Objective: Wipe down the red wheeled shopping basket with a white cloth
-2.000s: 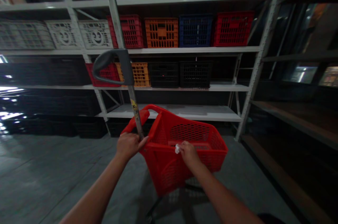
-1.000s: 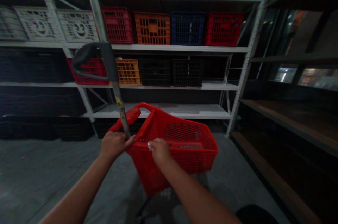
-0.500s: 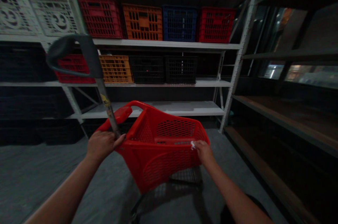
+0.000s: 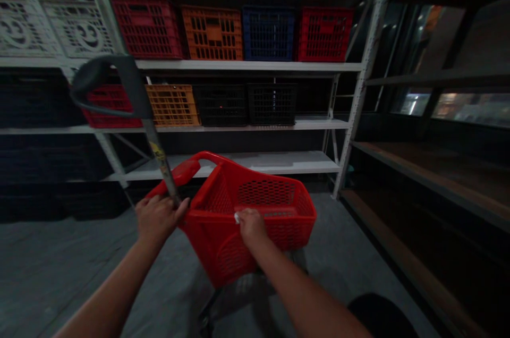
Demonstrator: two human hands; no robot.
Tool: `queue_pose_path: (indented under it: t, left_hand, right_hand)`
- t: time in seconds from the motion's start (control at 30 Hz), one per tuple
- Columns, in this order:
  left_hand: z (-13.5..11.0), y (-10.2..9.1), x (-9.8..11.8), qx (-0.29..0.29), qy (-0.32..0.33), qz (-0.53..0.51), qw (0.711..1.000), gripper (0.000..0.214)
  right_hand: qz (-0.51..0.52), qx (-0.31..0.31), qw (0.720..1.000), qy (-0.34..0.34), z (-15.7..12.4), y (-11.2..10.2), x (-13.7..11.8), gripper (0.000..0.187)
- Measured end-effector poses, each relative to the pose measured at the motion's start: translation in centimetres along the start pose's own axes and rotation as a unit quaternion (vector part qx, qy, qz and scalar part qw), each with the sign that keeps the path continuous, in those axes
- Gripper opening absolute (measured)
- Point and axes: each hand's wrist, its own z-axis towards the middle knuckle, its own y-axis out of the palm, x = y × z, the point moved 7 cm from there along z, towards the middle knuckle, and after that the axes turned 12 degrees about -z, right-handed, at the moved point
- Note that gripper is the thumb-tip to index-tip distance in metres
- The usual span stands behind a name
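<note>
The left hand [image 4: 157, 217] is clenched around the metal pole [image 4: 160, 160] of a red plastic trolley basket [image 4: 213, 245], its fingers wrapped just below a yellow sticker on the pole and beside the basket's near corner. The pole rises tilted from that corner to a curved dark grey grip [image 4: 107, 75], which stands up and to the left in the view. The right hand [image 4: 251, 229] grasps the basket's long top edge partway along, with a small white scrap [image 4: 237, 218], perhaps tissue, showing between its fingers and the red plastic. The basket sits low in the middle of the view, above a dark wheeled frame [image 4: 207, 319] on the grey concrete floor [image 4: 67, 258], with a short red handle [image 4: 183, 171] lying at its far corner. Ahead stands white steel shelving [image 4: 239, 64]. Its upper shelf carries 2 patterned white crates [image 4: 77, 28], a red crate [image 4: 146, 27], an orange crate [image 4: 211, 33], a blue crate [image 4: 269, 33] and another red crate [image 4: 325, 27]. The shelf below holds a red crate [image 4: 111, 107], an orange crate [image 4: 172, 106] and 2 black crates [image 4: 247, 105]. A dark rack with wooden shelves [image 4: 422, 178] runs along the right, and a black shape [image 4: 378, 317] too dark to identify fills the bottom edge.
</note>
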Motion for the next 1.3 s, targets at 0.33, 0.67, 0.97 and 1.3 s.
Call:
queue_pose_path:
  t: [0.33,0.67,0.97,1.3]
  left_hand:
    - [-0.2,0.3,-0.1,0.004,0.007,-0.006,1.000,0.043]
    - [-0.2,-0.3,0.4,0.015,0.024,-0.021,0.999,0.044]
    - [0.1,-0.8,0.9,-0.004,-0.010,-0.062,0.998,0.043]
    - [-0.2,-0.7,0.7,0.000,-0.002,-0.070,0.998,0.041]
  right_hand:
    - [0.010,0.020,0.998,-0.064,1.3,0.4,-3.4,0.021]
    - [-0.001,0.084,0.984,0.157,-8.3,-7.2,19.5,0.030]
    - [0.114,0.088,0.986,0.080,-3.4,-2.9,6.8,0.025]
    - [0.095,0.042,0.994,-0.043,1.8,0.5,-4.1,0.022]
